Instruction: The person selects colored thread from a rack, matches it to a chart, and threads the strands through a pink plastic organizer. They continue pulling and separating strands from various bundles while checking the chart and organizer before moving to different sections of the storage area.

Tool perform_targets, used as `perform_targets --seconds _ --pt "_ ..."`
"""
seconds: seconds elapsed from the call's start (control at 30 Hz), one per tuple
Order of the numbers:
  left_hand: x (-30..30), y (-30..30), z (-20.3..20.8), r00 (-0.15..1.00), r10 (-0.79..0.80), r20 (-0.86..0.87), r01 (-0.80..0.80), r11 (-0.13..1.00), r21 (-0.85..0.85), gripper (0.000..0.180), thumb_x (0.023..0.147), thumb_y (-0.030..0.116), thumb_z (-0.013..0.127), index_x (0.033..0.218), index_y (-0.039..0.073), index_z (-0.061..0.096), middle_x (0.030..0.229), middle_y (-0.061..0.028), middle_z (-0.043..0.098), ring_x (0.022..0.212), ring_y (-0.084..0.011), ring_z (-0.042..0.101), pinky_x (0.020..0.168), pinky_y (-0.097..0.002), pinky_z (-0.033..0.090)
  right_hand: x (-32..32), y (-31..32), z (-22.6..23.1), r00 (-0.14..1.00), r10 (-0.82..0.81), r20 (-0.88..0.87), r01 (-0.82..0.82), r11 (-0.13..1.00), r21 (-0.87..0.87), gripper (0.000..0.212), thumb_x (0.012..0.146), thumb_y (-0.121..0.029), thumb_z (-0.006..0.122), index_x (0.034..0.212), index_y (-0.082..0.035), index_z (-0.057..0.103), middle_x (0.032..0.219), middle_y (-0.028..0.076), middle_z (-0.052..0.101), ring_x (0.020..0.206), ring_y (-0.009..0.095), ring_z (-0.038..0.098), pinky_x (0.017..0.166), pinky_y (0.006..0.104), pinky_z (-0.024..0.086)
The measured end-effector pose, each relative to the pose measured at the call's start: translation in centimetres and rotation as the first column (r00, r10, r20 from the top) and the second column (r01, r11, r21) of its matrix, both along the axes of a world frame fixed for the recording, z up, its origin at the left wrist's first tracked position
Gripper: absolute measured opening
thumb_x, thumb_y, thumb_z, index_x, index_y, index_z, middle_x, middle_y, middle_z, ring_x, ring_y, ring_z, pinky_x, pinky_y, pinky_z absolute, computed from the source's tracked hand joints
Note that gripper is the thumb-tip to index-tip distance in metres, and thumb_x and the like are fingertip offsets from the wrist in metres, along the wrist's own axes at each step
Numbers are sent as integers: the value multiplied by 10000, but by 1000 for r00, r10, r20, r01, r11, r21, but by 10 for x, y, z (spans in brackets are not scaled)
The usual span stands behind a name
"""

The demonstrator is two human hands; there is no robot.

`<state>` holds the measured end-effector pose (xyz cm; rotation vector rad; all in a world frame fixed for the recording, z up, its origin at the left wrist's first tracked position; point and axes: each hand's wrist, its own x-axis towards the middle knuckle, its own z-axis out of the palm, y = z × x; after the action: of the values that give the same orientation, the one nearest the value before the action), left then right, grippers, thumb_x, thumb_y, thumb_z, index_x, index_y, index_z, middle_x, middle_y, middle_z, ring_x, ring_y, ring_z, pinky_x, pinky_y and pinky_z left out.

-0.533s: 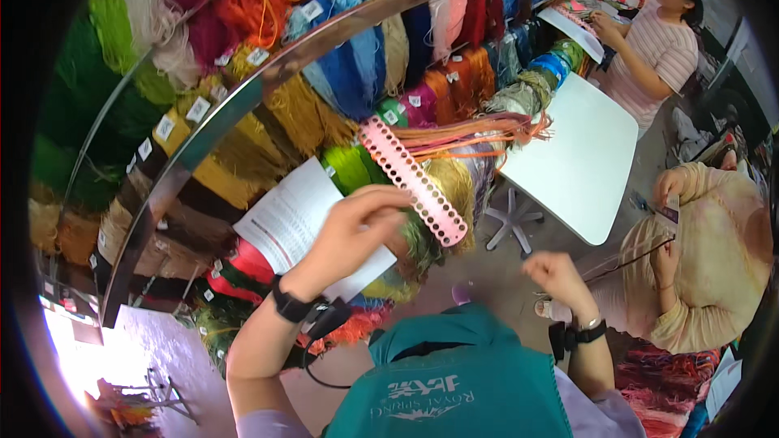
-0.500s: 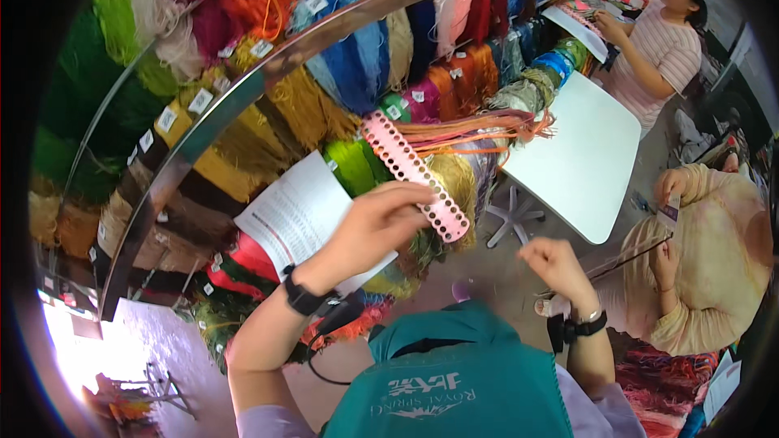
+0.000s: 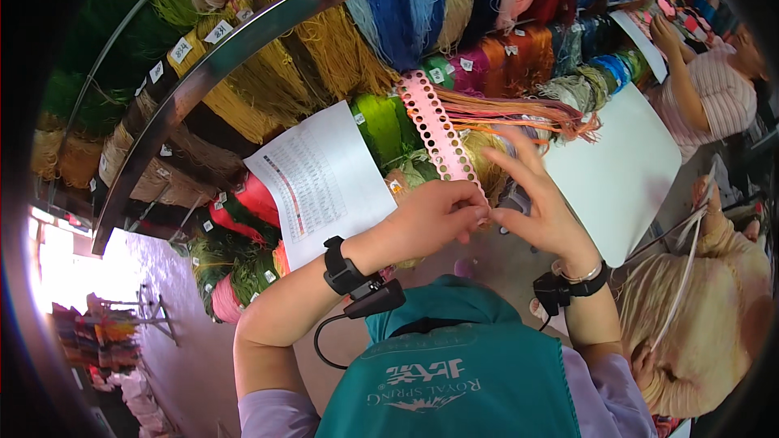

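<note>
A pink strip (image 3: 436,118) with rows of punched holes lies over hanging thread hanks, with a bunch of orange, pink and mauve threads (image 3: 519,112) trailing right from its holes. At the strip's near end my left hand (image 3: 426,223) is closed, thumb and fingertips pressed together. Whatever they pinch is too small to make out. Just right of it, my right hand (image 3: 548,207) is raised with its fingers spread, holding nothing I can see. A printed sheet (image 3: 324,178) with a chart lies on the hanks left of the strip.
A curved metal rail (image 3: 235,45) crosses above hanging hanks in many colours. To the right stand a white table (image 3: 621,170) and a person (image 3: 698,292) in pale yellow holding a white strand. Another person (image 3: 714,97) in a striped top is at the far right.
My left hand has slid right to the strip's near end, and its fingers have closed. My right hand has risen toward it, fingers spreading. The view has shifted.
</note>
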<state>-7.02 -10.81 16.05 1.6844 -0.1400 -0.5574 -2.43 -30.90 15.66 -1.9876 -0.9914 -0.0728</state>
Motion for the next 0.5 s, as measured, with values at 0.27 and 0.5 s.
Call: perform_targets --seconds 0.27,0.5 --pt "20 11 -13 982 185 -49 -191 965 -181 140 950 141 542 956 11 593 821 -13 605 696 -75 583 655 -208 484 40 32 -48 413 632 -655 39 706 707 355 956 -120 467 1248 79 502 1229 165 570 1151 233 559 1004 341 426" --pt "34 29 -41 937 272 -218 -322 915 -242 152 946 138 554 1014 16 614 825 -8 610 683 -64 575 642 -177 481 64 27 -67 554 462 -693 111 784 611 284 935 -86 514 1174 60 564 1141 147 623 1084 196 593 963 314 461"
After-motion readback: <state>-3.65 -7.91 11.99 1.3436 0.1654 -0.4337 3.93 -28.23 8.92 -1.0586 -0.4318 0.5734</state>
